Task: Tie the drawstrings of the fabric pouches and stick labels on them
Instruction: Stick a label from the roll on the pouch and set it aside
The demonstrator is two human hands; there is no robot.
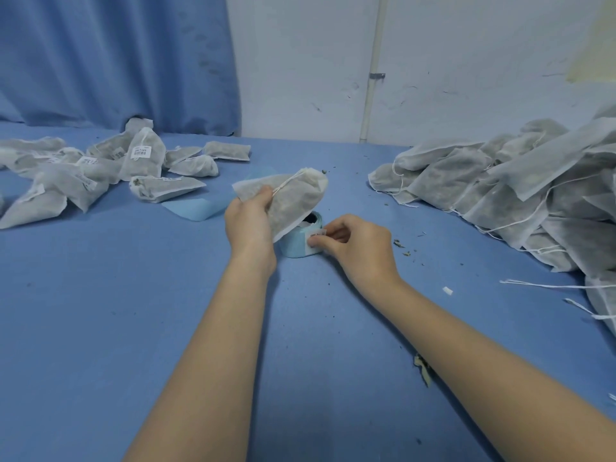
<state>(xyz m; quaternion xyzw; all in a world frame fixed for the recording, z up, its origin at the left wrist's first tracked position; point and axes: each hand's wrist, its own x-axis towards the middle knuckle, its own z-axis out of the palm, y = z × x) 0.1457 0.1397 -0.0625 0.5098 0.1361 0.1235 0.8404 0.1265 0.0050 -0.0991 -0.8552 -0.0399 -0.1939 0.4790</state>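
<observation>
Hands work over a blue counter (133,328), seen from above and behind them. The left hand (248,225) grips a filled fabric pouch (293,198) by its gathered neck, thumb and fingers curled round it, holding it tilted just above a pale blue label roll (296,243) that stands on the counter. The pouch's white drawstring (288,183) runs across its upper face; whether it is knotted cannot be told. The right hand (353,245) pinches a white printed label (316,240) at the roll's side, fingertips curled on its edge, apparently peeling it free. So the labelling step seems to be in hand. The next move probably calls for lifting the sticker clean off its backing without creasing it, then pressing it flat on the pouch's face. To the left lies a scatter of labelled pouches (140,158); to the right, well apart, a tall heap of unlabelled pouches (500,188) with loose strings trailing.
</observation>
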